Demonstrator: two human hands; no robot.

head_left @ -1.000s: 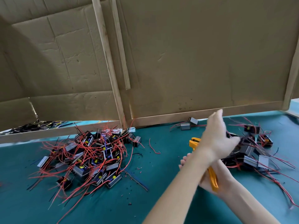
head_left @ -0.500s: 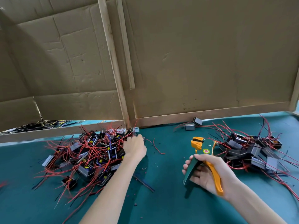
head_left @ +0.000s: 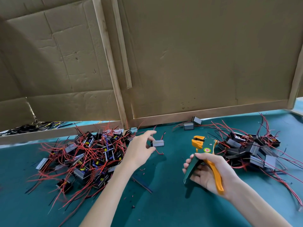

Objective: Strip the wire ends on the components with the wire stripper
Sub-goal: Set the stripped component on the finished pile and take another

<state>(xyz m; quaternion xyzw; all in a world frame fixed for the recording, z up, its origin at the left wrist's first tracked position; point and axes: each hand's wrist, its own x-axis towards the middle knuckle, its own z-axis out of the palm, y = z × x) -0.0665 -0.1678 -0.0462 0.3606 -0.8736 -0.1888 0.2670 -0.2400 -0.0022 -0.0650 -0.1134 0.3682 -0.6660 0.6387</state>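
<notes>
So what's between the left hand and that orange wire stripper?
In the head view, one small grey component with red wires, pinched by the left hand; past it, just green mat up to the wire stripper.

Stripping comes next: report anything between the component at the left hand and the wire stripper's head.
Nothing visible: only bare green mat lies between the component at the left hand and the wire stripper held in the right hand.

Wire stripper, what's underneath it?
The right hand grips the wire stripper from below, fingers under its handles. Beneath lies the teal table mat; the patch directly under is covered.
</notes>
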